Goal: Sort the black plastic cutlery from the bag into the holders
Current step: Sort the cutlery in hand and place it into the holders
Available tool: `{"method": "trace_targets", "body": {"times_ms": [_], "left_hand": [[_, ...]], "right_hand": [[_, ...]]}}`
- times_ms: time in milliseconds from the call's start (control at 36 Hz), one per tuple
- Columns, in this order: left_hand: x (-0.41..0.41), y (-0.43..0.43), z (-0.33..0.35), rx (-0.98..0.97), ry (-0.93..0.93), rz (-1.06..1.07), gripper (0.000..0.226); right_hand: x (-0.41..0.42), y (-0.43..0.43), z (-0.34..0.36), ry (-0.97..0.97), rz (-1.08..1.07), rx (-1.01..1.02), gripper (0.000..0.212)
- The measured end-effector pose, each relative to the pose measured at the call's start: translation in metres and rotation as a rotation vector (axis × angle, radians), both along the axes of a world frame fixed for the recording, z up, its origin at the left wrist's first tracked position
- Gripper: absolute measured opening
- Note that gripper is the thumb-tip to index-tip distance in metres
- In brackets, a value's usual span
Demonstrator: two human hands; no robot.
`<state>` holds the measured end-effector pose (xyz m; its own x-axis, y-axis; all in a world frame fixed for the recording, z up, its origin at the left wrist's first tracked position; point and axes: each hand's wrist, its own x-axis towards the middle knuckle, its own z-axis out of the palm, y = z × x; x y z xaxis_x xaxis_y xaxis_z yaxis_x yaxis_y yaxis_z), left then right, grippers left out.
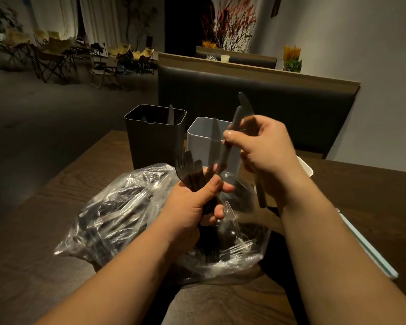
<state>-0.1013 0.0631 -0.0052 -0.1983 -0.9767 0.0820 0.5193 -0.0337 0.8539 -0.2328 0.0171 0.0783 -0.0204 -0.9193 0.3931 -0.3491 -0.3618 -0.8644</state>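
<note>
Two grips — left hand [192,205] clutches a cutlery bundle [189,170] over the bag [117,207], right hand [267,148] pinches knives [244,104].

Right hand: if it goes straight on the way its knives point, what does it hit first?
Probably nothing near. The right hand pinches knives tipped up and away, passing above the grey holder; beyond lies only the dark seat back, though depth is unclear.

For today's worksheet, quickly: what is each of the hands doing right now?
Left hand: grips a bundle of black cutlery.
Right hand: pinches black knives.
</note>
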Motion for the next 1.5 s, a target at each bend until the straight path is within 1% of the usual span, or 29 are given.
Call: {"method": "trace_targets", "body": {"times_ms": [56, 83, 139, 222, 278, 333, 389, 417, 472, 556, 583, 611, 694, 750, 778, 833, 889, 944, 1000, 1028, 1111, 1222, 1278, 1306, 1361, 1417, 1444, 1500], "left_hand": [[0.001, 0.000, 0.002, 0.007, 0.032, -0.008, 0.034], [0.001, -0.001, 0.002, 0.005, 0.045, -0.010, 0.036], [0.001, -0.001, 0.003, 0.008, 0.052, 0.004, 0.034], [0.000, -0.001, 0.004, 0.017, 0.035, 0.053, 0.033], [-0.001, -0.002, 0.003, 0.044, 0.046, 0.094, 0.030], [-0.001, -0.004, 0.003, 0.066, 0.058, 0.125, 0.022], [0.000, -0.006, 0.003, 0.074, 0.061, 0.137, 0.015], [0.000, -0.006, 0.003, 0.079, 0.062, 0.141, 0.013], [0.000, -0.006, 0.004, 0.091, 0.068, 0.145, 0.012], [0.001, -0.005, 0.005, 0.102, 0.089, 0.146, 0.016], [0.002, -0.006, 0.004, 0.106, 0.102, 0.147, 0.020], [0.003, -0.007, 0.004, 0.111, 0.114, 0.147, 0.024], [0.004, -0.008, 0.004, 0.124, 0.126, 0.127, 0.031], [0.004, -0.008, 0.005, 0.115, 0.128, 0.089, 0.032], [0.004, -0.008, 0.005, 0.113, 0.136, 0.072, 0.033], [0.006, -0.008, 0.006, 0.122, 0.176, 0.055, 0.031], [0.006, -0.007, 0.007, 0.131, 0.221, 0.046, 0.029], [0.004, -0.006, 0.008, 0.116, 0.234, 0.028, 0.030], [0.004, -0.005, 0.009, 0.094, 0.198, 0.006, 0.031], [0.003, -0.005, 0.009, 0.085, 0.171, -0.010, 0.032], [0.003, -0.002, 0.010, 0.068, 0.118, -0.066, 0.035], [0.003, 0.000, 0.007, 0.052, 0.048, -0.116, 0.044], [0.003, 0.000, 0.005, 0.043, 0.016, -0.122, 0.048], [0.003, 0.000, 0.004, 0.048, 0.035, -0.117, 0.046], [0.003, 0.000, 0.003, 0.062, 0.070, -0.110, 0.042], [0.002, 0.000, 0.004, 0.055, 0.025, -0.106, 0.045], [0.001, 0.000, 0.004, 0.047, 0.008, -0.098, 0.046], [0.000, 0.001, 0.004, 0.043, 0.019, -0.071, 0.043]], "right_hand": [[-0.007, -0.003, 0.005, -0.036, -0.088, -0.012, 0.008], [-0.012, -0.004, 0.008, -0.056, -0.130, -0.014, 0.009], [-0.022, -0.005, 0.011, -0.064, -0.169, -0.016, 0.012], [-0.032, -0.006, 0.009, -0.009, -0.180, -0.020, 0.025], [-0.034, -0.006, 0.007, 0.109, -0.304, -0.129, 0.035], [-0.033, -0.004, 0.008, 0.291, -0.424, -0.369, 0.035], [-0.027, 0.001, 0.013, 0.501, -0.402, -0.586, 0.026], [-0.024, 0.002, 0.015, 0.600, -0.337, -0.627, 0.026], [-0.015, 0.008, 0.018, 0.802, -0.165, -0.566, 0.030], [-0.005, 0.015, 0.017, 1.144, 0.047, -0.287, 0.039], [-0.005, 0.016, 0.016, 1.199, 0.083, -0.227, 0.041], [-0.004, 0.016, 0.014, 1.209, 0.093, -0.199, 0.038], [-0.005, 0.013, 0.010, 1.171, 0.044, -0.182, 0.021], [-0.005, 0.013, 0.009, 1.168, -0.032, -0.196, 0.009], [-0.007, 0.012, 0.009, 1.166, -0.084, -0.204, 0.008], [-0.012, 0.010, 0.010, 1.117, -0.165, -0.186, 0.015], [-0.013, 0.009, 0.014, 0.963, -0.119, -0.108, 0.017], [-0.010, 0.007, 0.016, 0.714, -0.028, -0.011, 0.018], [-0.004, 0.007, 0.013, 0.429, 0.024, 0.110, 0.018], [-0.001, 0.007, 0.011, 0.346, 0.028, 0.148, 0.018], [0.002, 0.003, 0.001, 0.294, 0.041, 0.163, 0.019], [0.005, 0.005, -0.004, 0.139, 0.157, 0.276, 0.029], [0.008, 0.005, -0.004, 0.078, 0.189, 0.253, 0.032], [0.009, 0.006, -0.004, 0.074, 0.197, 0.237, 0.032], [0.011, 0.007, -0.002, 0.103, 0.221, 0.218, 0.028], [0.012, 0.007, -0.003, 0.110, 0.229, 0.196, 0.019], [0.012, 0.006, -0.004, 0.098, 0.213, 0.181, 0.016], [0.013, 0.003, -0.005, 0.039, 0.140, 0.139, 0.016]]}}
